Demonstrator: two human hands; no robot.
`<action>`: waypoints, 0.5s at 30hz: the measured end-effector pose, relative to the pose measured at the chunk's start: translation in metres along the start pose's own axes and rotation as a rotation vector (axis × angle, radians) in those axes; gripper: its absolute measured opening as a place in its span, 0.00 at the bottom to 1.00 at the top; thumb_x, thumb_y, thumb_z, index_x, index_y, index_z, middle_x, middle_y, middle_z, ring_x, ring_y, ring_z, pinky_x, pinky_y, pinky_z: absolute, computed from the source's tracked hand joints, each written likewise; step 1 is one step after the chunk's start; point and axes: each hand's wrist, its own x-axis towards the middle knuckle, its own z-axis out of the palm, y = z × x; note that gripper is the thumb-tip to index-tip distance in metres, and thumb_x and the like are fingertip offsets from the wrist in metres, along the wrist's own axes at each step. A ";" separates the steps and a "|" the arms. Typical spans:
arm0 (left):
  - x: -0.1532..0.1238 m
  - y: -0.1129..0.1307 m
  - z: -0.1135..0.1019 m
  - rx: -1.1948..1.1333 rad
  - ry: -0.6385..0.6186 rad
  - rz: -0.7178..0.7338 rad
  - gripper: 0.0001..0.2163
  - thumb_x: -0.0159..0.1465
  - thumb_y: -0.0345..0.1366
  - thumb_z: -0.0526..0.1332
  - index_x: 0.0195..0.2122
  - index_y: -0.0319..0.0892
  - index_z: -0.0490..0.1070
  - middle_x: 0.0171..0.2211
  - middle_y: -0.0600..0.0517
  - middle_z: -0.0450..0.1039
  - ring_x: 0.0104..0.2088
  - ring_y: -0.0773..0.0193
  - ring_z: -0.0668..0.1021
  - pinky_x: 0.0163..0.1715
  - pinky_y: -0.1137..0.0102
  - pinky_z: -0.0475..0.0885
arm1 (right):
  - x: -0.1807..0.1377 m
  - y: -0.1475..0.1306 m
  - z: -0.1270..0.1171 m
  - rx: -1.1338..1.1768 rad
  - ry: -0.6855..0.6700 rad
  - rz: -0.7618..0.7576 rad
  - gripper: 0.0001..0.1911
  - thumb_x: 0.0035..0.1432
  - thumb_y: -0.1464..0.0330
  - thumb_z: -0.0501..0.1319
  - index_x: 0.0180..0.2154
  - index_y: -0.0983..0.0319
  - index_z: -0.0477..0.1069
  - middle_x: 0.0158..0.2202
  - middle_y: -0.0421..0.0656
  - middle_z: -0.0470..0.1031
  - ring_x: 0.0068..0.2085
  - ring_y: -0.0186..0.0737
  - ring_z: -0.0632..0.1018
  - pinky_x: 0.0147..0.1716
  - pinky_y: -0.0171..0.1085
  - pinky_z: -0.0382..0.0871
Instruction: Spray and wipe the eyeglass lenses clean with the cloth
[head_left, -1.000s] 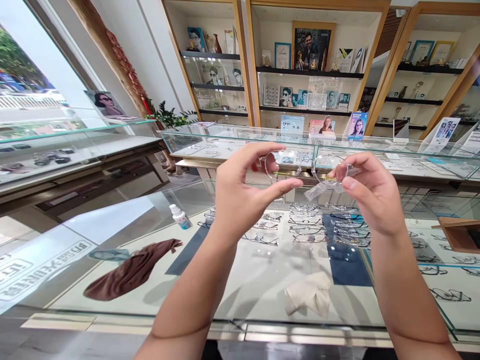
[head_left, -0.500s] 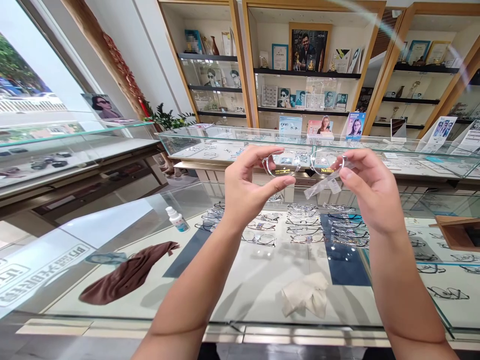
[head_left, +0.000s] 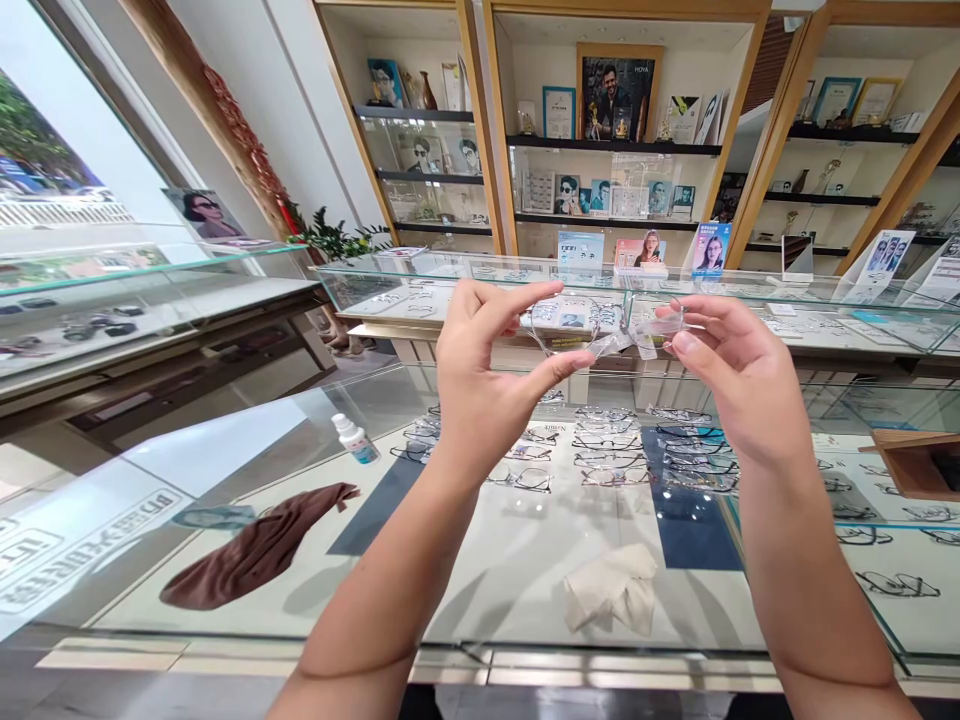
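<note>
Item 1: clear glasses, 1 pr, rnd lenses. Being held up btwn both hands, over bench, apart fr. its top. Lens on L side is showing w/ yellow print low down, too sm. to read; R half is mostly hiding behind strip & fingers.

Item 2: L grip, bare hand. Thumb & forefinger are standing spread, forefinger above the lens, thumb below; whether they're pressing on the rim, can't tell.

Item 3: R grip, bare hand. Thumb & fingertips are pinching R end of the glasses.

Item 4: clear plastic strip, 1. Hanging just beside R thumb, crossing in front of the glasses.

Item 5: white bottle, 1, w/ bluish label. Standing on bench, L side.

Item 6: brown cloth, 1. Lying crumpled, front L of bench; bluish piece, type unclear, is lying just beside its far edge.

Item 7: beige cloth, 1. Lying bunched near bench's front edge, btwn the forearms.

Item 8: display glasses, sev. rows. Lying under bench glass, dk blue panel showing at R.

Item 9: wooden box, 1. Sitting far R.

Bkgd: glass case running across behind bench, ad card & others standing on it; wall shelves holding framed poster, sm. pictures; green plant standing at L.
</note>
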 end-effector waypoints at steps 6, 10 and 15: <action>0.000 -0.002 0.003 -0.001 0.040 -0.016 0.23 0.57 0.54 0.76 0.52 0.56 0.80 0.38 0.51 0.72 0.40 0.58 0.73 0.41 0.60 0.74 | -0.007 -0.008 0.008 -0.030 0.099 -0.054 0.12 0.62 0.60 0.71 0.47 0.51 0.78 0.49 0.42 0.81 0.50 0.44 0.81 0.54 0.48 0.80; -0.002 -0.007 0.006 -0.037 0.067 -0.044 0.23 0.57 0.54 0.75 0.52 0.55 0.79 0.42 0.50 0.74 0.42 0.58 0.75 0.42 0.61 0.75 | -0.015 -0.013 0.018 -0.083 0.178 -0.128 0.10 0.64 0.62 0.70 0.47 0.51 0.79 0.49 0.43 0.80 0.52 0.46 0.81 0.54 0.50 0.80; -0.005 -0.010 0.010 -0.076 0.061 -0.084 0.26 0.58 0.55 0.74 0.55 0.55 0.76 0.51 0.48 0.76 0.47 0.57 0.78 0.42 0.63 0.77 | -0.022 -0.018 0.028 -0.130 0.260 -0.229 0.10 0.64 0.64 0.69 0.48 0.50 0.79 0.51 0.44 0.79 0.56 0.48 0.79 0.55 0.51 0.80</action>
